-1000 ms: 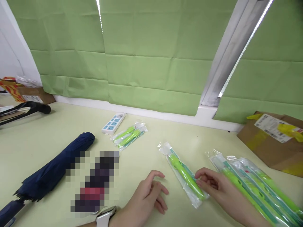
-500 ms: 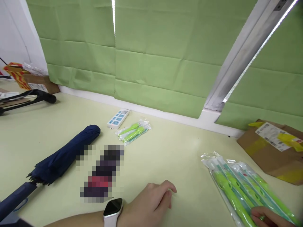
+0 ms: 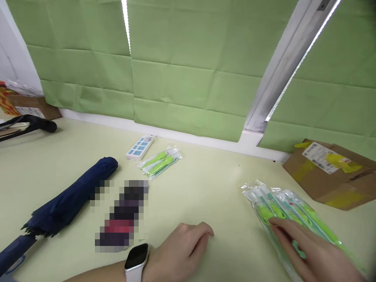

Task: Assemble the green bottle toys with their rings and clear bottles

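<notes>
My left hand [image 3: 179,250], wearing a white-banded watch [image 3: 136,257], rests on the table with its fingers curled in and nothing visible in them. At the right, my right hand [image 3: 317,250] reaches over a group of clear plastic packets [image 3: 308,213] that lie side by side. Its thumb and finger tips come together on the leftmost packet [image 3: 264,211]; the palm covers the lower ends. Inside each packet is a bright green handled item whose kind I cannot make out.
Similar packets [image 3: 161,162] lie farther back, beside a white box with blue labels [image 3: 141,148]. A folded navy umbrella [image 3: 73,196] and a blurred-out dark object [image 3: 122,215] lie left. A taped cardboard box [image 3: 331,172] stands back right, before green blinds [image 3: 188,78].
My right hand has come farther into view, moving forward and left along the packets, its fingertips now higher on the leftmost one. The view has shifted slightly right. My left hand stays curled.
</notes>
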Available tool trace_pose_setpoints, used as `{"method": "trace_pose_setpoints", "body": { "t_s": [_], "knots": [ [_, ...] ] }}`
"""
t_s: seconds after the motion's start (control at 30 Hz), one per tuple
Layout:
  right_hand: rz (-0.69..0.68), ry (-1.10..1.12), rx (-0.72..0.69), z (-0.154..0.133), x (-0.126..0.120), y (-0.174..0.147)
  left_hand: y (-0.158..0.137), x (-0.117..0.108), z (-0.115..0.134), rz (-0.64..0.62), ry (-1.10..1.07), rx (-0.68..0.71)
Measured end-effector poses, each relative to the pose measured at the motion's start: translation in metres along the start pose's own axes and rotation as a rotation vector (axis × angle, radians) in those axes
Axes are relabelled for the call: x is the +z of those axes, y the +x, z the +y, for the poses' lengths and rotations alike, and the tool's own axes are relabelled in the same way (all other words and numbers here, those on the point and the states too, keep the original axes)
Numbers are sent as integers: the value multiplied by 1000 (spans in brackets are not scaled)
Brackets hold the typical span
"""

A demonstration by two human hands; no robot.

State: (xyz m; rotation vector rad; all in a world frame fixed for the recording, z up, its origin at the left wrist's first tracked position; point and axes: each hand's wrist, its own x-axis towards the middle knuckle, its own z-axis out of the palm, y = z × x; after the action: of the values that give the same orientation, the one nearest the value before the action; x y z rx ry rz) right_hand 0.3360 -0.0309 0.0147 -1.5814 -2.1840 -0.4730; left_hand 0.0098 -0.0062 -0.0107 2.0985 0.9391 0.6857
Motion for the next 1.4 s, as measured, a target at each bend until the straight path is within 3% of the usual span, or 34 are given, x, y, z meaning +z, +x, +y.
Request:
{"method": "trace_pose_setpoints", "body": {
  "t_s": [0.17,0.33,0.43,0.7,0.97,1.2,1.4],
  "knots": [
    [-219,134,-143,-79,22,53,0,0,-4,51,109,36],
    [-319,193,-166,-110,63,66,7,-4,-15,160,238,3],
    [-337,248,-141,-114,73,60,13,-16,-19,212,361,-49],
    [-394,414,-54,-111,68,54,27,-72,-28,231,769,-224],
    [-463,439,-51,-111,72,52,69,-126,-69,248,973,-449],
    [-491,436,-26,-112,68,54,87,-132,-83,213,907,-581],
    [-501,434,-12,-110,68,55,84,-113,-72,152,744,-573]
  ]
}}
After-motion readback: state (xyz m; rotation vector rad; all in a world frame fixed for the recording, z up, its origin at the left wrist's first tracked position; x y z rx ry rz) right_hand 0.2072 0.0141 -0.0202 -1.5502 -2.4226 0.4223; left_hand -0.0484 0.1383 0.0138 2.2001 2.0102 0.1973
